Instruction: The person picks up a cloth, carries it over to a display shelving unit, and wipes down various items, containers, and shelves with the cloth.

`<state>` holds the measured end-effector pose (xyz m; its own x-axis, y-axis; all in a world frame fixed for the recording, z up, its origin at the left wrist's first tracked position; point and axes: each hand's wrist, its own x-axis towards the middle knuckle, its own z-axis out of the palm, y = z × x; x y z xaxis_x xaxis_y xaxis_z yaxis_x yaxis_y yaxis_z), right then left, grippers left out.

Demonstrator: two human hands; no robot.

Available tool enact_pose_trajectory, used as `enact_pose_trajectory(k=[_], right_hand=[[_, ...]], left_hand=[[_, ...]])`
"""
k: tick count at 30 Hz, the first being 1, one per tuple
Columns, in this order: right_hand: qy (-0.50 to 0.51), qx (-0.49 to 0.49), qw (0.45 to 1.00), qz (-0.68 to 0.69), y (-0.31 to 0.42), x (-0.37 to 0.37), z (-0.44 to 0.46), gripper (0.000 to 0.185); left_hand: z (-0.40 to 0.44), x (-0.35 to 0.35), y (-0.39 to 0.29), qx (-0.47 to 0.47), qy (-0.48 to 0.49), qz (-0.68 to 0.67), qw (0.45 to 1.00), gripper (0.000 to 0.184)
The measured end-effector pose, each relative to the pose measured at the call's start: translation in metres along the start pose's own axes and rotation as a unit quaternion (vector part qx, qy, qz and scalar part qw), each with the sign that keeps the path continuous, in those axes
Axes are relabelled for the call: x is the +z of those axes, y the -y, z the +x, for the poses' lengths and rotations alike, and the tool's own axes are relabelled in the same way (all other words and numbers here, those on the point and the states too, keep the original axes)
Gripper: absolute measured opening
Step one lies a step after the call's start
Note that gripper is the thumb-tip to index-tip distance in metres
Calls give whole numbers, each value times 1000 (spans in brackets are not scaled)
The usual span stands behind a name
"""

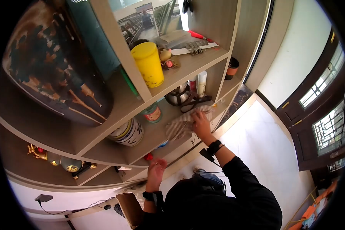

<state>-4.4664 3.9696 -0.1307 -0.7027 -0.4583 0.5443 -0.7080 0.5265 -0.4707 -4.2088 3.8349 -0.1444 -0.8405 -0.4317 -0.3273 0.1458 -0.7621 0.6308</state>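
My right hand [201, 123] is closed on a striped brown-and-white cloth [177, 124], which lies spread along a shelf of the wooden unit. Just behind the cloth are a dark strap [193, 102], a metal pot with a dark frame [177, 96] and a white spray can [201, 83]. My left hand [156, 173], slightly blurred, is raised by the lower shelf edge with its fingers apart, holding nothing I can see. Close to its fingertips is a small red object [148, 156]. A glass jar with a red label [153, 113] stands left of the cloth.
A yellow canister [148, 65] stands on the shelf above, beside small figures. A large dark painted vase [57, 73] fills the left compartment. A patterned pot [128, 132] and golden ornaments [61, 161] sit lower. An open cardboard box [129, 209] is near my left forearm.
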Motion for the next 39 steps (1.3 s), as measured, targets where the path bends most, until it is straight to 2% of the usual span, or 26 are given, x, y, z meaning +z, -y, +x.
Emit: enact_pose_trajectory(k=[6,7,9,11,13,15,17,19,23,25,27,29,31,33,35,37,39], right_hand=[[32,-81,995,41,73,8,-25,35],[29,-79,996,35,79,10,-30,35],[87,-64,992,68,88,12,-39,33],[89,-55,992,72,101,0,-47,28],[128,81,968,198,108,-9,-66,26],[125,92,968,199,106,-22,-84,22],[142,199,905,349,99,-31,-108,21],[171,264,846,429,87,-41,-124,20],[121,362,788,483,67,-66,-134,19],[105,385,763,508,51,-75,-138,18],[103,373,760,522,38,-84,-142,20],[67,393,760,514,27,-101,-146,21],[82,378,758,525,17,-124,-149,21],[3,423,697,579,3,-146,-157,20],[6,426,693,582,-13,-173,-162,19],[-37,441,670,596,-36,-193,-171,19],[-31,435,673,597,-61,-207,-180,19]], left_hand=[[-11,-12,-6,-37,-6,5,999,21],[-11,-17,-5,-41,-1,4,999,21],[-6,-27,-3,-48,9,11,999,23],[-2,-27,-5,-58,27,14,998,27],[0,-23,-4,-67,42,11,997,31],[2,-16,-7,-51,91,25,994,38],[-3,-2,-10,-52,90,33,994,41],[-8,11,-11,-49,157,50,985,40],[-15,24,-1,-94,164,99,977,36],[-18,37,2,-87,176,108,975,35],[-17,54,8,-89,163,163,969,33],[-4,59,20,-68,153,185,968,32],[6,69,31,-29,127,241,962,29],[12,85,37,7,96,271,958,30],[25,98,46,34,79,291,953,32],[47,106,52,60,62,316,945,34],[69,118,61,199,18,426,882,40]])
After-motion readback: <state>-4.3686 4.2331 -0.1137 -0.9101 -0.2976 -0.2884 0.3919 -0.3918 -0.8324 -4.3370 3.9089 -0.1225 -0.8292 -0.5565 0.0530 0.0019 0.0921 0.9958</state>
